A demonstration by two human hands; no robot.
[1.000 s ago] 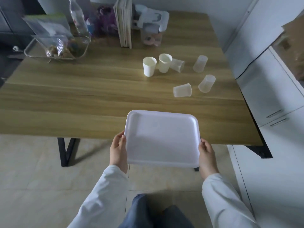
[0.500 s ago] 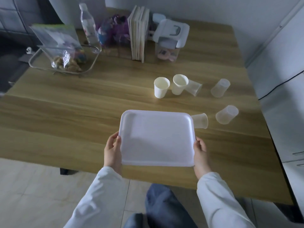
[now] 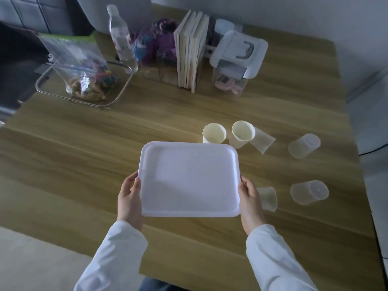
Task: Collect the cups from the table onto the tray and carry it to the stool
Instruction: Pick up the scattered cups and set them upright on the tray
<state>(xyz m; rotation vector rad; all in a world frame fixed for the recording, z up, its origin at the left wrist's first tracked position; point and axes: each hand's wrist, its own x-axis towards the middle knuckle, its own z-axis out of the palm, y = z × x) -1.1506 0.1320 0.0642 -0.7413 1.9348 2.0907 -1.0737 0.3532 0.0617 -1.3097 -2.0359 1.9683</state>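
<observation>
White rectangular plastic tray (image 3: 190, 181) with rounded corners, bare inside, held level over the wooden table (image 3: 84, 148). Person's left hand (image 3: 129, 201) grips the tray's left edge, thumb over the rim, fingers under. Right hand (image 3: 249, 201) clamped on the right edge the same way. Both arms in white long sleeves (image 3: 114, 255). Can't tell if the tray's underside touches the tabletop.

Cups all on the table, none on the tray. Two cream paper cups stand upright just past the tray's far right corner: left paper cup (image 3: 214, 133) partly hidden by the tray rim, right paper cup (image 3: 241, 134) beside it, leaning a bit. Clear plastic cup (image 3: 262, 140) lies on its side touching the right paper cup. Another translucent plastic cup (image 3: 304, 145) lies tipped further right, apart from the rest. Third translucent cup (image 3: 309, 192) on its side near the table's right edge. Fourth one (image 3: 267, 198) lies just beside the right hand, partly hidden behind it.

Far side clutter: clear plastic water bottle (image 3: 121, 43), clear zip bag of snacks (image 3: 84, 70) sitting in a clear tray with a rim (image 3: 123, 85), row of upright books (image 3: 191, 51), clear box with a white handled lid (image 3: 238, 53), purple and blue stuff (image 3: 155, 40), too blurry to identify.
</observation>
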